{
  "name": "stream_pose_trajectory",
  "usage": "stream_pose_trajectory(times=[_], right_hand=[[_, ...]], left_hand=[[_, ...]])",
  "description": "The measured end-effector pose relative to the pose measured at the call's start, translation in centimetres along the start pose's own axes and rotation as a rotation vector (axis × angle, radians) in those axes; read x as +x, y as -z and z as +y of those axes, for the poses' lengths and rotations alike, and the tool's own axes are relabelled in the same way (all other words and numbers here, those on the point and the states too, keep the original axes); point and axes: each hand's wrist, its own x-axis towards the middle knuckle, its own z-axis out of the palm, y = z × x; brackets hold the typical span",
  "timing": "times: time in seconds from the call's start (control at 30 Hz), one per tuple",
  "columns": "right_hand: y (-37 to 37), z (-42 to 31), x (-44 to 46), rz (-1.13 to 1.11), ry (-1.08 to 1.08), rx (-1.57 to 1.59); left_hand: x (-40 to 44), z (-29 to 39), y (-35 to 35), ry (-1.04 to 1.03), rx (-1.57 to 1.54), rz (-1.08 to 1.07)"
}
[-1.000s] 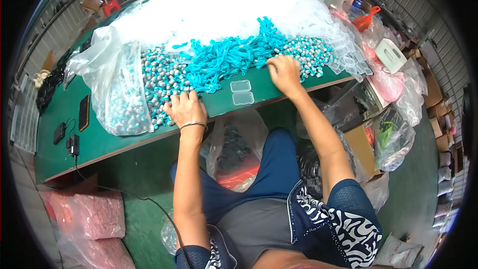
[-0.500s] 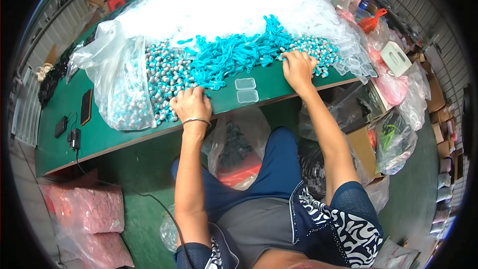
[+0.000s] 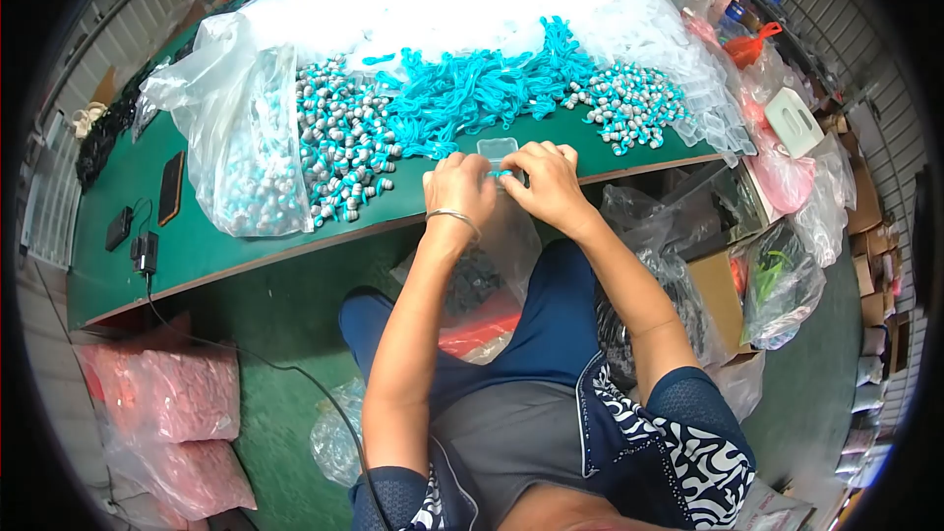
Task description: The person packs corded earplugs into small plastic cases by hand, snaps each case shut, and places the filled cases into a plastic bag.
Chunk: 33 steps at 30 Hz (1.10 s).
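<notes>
Both hands meet over a small clear plastic case (image 3: 498, 149) lying open at the table's front edge. My left hand (image 3: 460, 187) has its fingers closed at the case's left side, and my right hand (image 3: 543, 182) is pinched at its right. Small blue and grey pieces (image 3: 500, 175) show between the fingertips; the fingers hide most of them. Behind lies a heap of turquoise cord loops (image 3: 467, 88). Grey-and-turquoise beads (image 3: 344, 128) are piled to the left, and more beads (image 3: 634, 106) to the right.
A large mound of clear plastic cases (image 3: 433, 0) covers the table's back. At left are a bead-filled plastic bag (image 3: 246, 157), a phone (image 3: 171, 187) and a cabled black device (image 3: 145, 253). Pink bags (image 3: 177, 393) lie on the floor. Parts of other people show beyond the table.
My left hand has moved right from the left bead pile, and my right hand has moved left from the right pile. They have come together over the case, with small pieces between them.
</notes>
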Motion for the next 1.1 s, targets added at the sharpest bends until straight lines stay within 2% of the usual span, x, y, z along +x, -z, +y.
stream_pose_trajectory(times=[0.07,0.13,0.2,0.3,0.37,0.47,0.6,0.83,0.97,1.1], right_hand=[[0.2,0.0,0.0,-0.007,-0.009,0.046],[0.2,0.5,0.4,-0.011,-0.015,0.09],[0.1,1.4,0.9,0.022,-0.099,0.336],[0.7,2.4,2.2,0.087,-0.193,0.38],[0.3,3.7,3.2,0.062,-0.205,0.319],[-0.9,4.9,4.4,0.029,-0.137,0.03],[-2.3,4.7,5.2,0.096,-0.094,-0.096],[-2.9,4.5,6.6,0.07,-0.131,-0.271],[-1.5,5.2,5.7,0.12,-0.134,-0.135],[0.7,5.1,3.5,0.051,-0.253,0.182]], left_hand=[[0.1,0.2,0.3,0.083,-0.001,-0.086],[0.0,0.3,0.6,0.075,-0.005,-0.083],[-0.1,0.2,0.6,0.066,-0.009,-0.081],[-0.2,0.1,0.9,0.065,-0.061,-0.084],[-0.3,0.3,1.2,0.018,-0.018,-0.065],[-0.4,-0.5,1.0,-0.089,0.042,-0.09],[-0.4,-0.5,1.2,-0.07,0.038,-0.119],[-0.7,-0.6,1.3,-0.098,0.018,-0.107],[-0.9,-0.7,1.2,-0.139,0.002,-0.048],[-0.9,-0.6,1.3,-0.111,-0.01,-0.079]])
